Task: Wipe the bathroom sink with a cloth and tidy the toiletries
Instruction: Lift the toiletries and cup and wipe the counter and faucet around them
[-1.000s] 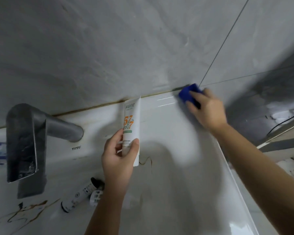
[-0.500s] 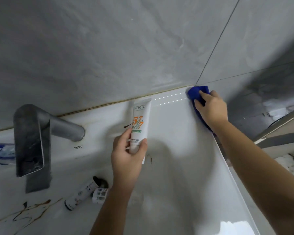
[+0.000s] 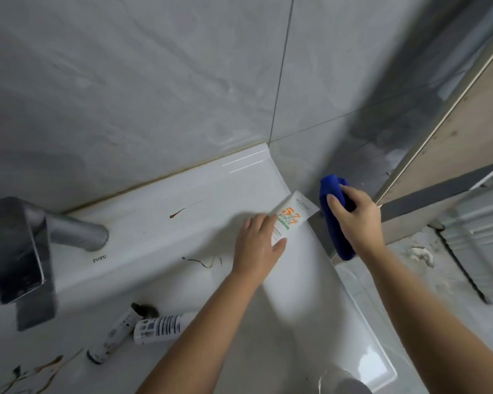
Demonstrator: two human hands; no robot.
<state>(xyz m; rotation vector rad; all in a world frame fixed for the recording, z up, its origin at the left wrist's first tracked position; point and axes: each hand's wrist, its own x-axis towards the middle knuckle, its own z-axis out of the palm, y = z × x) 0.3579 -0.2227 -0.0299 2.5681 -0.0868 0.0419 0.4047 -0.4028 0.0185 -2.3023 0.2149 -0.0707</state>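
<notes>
The faucet (image 3: 20, 251) stands at the left end of the sink (image 3: 182, 200), on its back ledge, and both hands work far to the right of it, at the sink's other end.

The left arm reaches up from the lower middle. The left hand (image 3: 258, 248) is turned palm down, its fingers fairly straight and slightly spread. It holds a white tube (image 3: 295, 214) with orange print between the thumb and the fingers. The tube points away from the faucet, and its flat crimped end lies at the sink's far right rim.

The right arm comes in from the lower right, with the wrist bent. The right hand (image 3: 356, 220) is farther from the faucet than the left, and its fingers are curled over a folded blue cloth (image 3: 332, 200). The cloth hangs lengthwise just past the sink's right edge. Whether it touches the edge cannot be told. The two hands are near each other but apart, with the tube's end between them.

In front of the faucet and a little to its right, two small white bottles (image 3: 111, 334) (image 3: 158, 327) lie on their sides on the surface, close together. Behind the faucet rises the grey tiled wall (image 3: 154, 81). Far to the right of the faucet and nearest the camera, a clear glass (image 3: 343, 382) shows at the bottom of the view.
</notes>
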